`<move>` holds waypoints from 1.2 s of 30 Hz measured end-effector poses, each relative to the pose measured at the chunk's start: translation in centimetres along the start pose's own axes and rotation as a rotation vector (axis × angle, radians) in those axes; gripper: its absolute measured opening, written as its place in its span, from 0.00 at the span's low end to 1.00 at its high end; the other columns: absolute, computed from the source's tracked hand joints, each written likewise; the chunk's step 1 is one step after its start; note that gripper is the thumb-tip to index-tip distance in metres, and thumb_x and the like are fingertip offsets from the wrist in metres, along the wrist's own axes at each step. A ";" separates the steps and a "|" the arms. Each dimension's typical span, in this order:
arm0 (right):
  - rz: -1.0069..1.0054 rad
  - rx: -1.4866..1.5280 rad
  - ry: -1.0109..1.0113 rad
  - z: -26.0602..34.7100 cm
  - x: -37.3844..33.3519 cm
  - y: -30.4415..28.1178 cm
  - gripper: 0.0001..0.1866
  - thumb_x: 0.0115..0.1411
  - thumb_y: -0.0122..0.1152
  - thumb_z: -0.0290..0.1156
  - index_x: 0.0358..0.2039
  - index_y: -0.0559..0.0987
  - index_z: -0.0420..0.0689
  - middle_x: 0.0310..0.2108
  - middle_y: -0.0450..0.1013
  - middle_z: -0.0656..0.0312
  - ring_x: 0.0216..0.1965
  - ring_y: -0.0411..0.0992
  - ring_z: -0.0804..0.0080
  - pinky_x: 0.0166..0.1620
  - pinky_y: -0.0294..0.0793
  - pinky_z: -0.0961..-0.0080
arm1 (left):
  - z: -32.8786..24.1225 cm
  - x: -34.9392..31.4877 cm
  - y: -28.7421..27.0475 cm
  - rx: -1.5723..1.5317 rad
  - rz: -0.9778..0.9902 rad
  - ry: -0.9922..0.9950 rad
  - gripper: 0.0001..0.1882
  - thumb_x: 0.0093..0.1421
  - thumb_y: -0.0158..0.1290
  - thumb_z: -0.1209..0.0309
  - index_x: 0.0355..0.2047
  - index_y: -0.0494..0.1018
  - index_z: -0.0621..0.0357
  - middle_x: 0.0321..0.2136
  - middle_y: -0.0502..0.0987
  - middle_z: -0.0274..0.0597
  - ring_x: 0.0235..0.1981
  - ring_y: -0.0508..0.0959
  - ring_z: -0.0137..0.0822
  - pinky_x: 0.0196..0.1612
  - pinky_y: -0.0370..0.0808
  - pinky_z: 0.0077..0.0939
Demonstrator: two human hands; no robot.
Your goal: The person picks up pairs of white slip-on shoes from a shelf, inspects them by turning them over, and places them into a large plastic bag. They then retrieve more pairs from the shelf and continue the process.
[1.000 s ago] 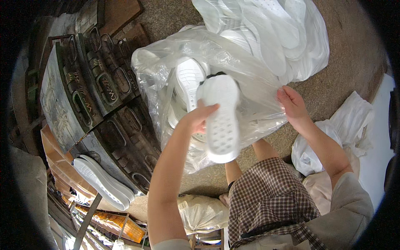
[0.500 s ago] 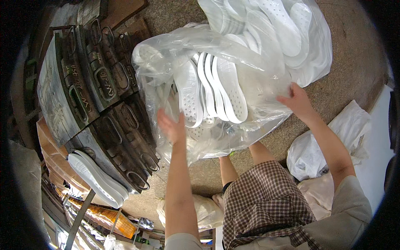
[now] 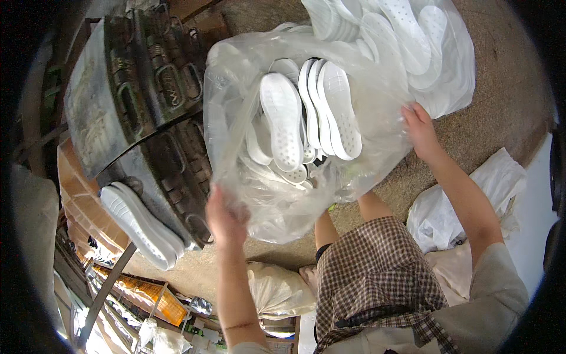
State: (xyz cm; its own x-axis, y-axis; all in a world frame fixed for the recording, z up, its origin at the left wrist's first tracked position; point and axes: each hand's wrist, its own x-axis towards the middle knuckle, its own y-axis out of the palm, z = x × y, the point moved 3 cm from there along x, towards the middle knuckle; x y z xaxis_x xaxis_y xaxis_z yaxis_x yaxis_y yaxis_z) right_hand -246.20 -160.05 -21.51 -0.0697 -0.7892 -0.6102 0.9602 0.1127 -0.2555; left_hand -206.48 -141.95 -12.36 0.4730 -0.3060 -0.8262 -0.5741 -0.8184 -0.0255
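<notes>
Fingers (image 3: 420, 110) of your right hand (image 3: 423, 135) pinch the clear bag (image 3: 382, 88) at its 3 o'clock; left hand (image 3: 227, 221) at 7:30, blurred, can't tell grip. White soles (image 3: 280, 118) inside bag, 1 o'clock off view centre.

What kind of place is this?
Probably a workshop that makes shoe parts. An open clear bag holds white shoe soles, another clear bag behind it holds more, and to the left are heavy dark metal blocks with handles, perhaps moulds.
</notes>
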 end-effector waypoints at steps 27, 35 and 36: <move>0.140 -0.381 -0.399 17.5 3.8 -1.0 0.15 0.63 0.48 0.38 0.28 0.75 0.39 0.23 0.68 0.68 0.26 0.63 0.79 0.33 0.63 0.81 | -19.4 -8.4 -10.9 0.337 -0.310 0.500 0.15 0.65 0.43 0.56 0.24 0.62 0.47 0.11 0.54 0.21 0.10 0.53 0.15 0.11 0.46 0.14; -0.075 -0.791 -0.470 18.4 2.5 1.2 0.19 0.58 0.54 0.33 0.49 0.67 0.43 0.31 0.73 0.56 0.34 0.71 0.60 0.39 0.69 0.68 | -14.7 -15.1 -4.3 1.430 -0.278 1.589 0.33 0.50 0.61 0.60 0.52 0.62 0.60 0.56 0.59 0.51 0.58 0.60 0.48 0.59 0.59 0.53; -0.075 -0.745 -0.689 18.1 0.6 3.2 0.19 0.56 0.56 0.30 0.49 0.68 0.44 0.32 0.72 0.57 0.36 0.71 0.60 0.39 0.69 0.68 | -12.3 -15.9 -2.6 1.470 0.040 1.561 0.35 0.46 0.63 0.58 0.51 0.63 0.58 0.54 0.63 0.51 0.59 0.59 0.48 0.60 0.57 0.53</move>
State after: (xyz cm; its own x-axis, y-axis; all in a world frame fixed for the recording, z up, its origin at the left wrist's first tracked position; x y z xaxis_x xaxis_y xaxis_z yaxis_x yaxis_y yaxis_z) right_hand -238.30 -171.04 -9.11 0.2741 -0.9592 -0.0689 0.5308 0.2106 -0.8209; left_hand -204.30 -140.98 7.74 0.0306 -0.9863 0.1622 -0.1994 -0.1651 -0.9659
